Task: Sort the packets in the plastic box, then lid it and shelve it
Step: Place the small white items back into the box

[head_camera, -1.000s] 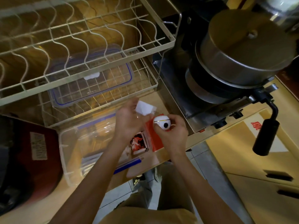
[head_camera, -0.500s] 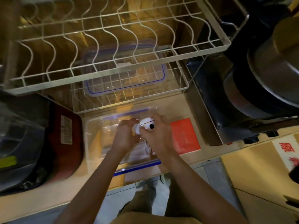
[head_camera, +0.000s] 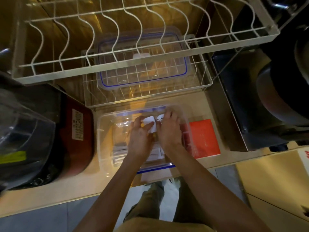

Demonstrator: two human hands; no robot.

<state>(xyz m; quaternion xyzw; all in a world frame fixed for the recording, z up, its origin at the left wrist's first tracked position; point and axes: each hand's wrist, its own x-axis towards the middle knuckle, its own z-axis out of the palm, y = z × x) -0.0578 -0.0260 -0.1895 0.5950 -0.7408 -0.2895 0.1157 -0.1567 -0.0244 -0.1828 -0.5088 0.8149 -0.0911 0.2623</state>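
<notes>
Both hands in plastic box (head_camera: pixel 103 144) | left hand (head_camera: pixel 139 139) pinching white packet (head_camera: pixel 150 123) | right hand (head_camera: pixel 169 131) curled

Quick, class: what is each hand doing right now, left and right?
Left hand: closed on a white packet over the plastic box.
Right hand: fingers curled at the same packet; whether it grips cannot be told.

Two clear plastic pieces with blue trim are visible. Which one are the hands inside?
The open plastic box on the counter, nearest the person; both hands reach into it. The lid lies apart on the lower wire rack.
</notes>
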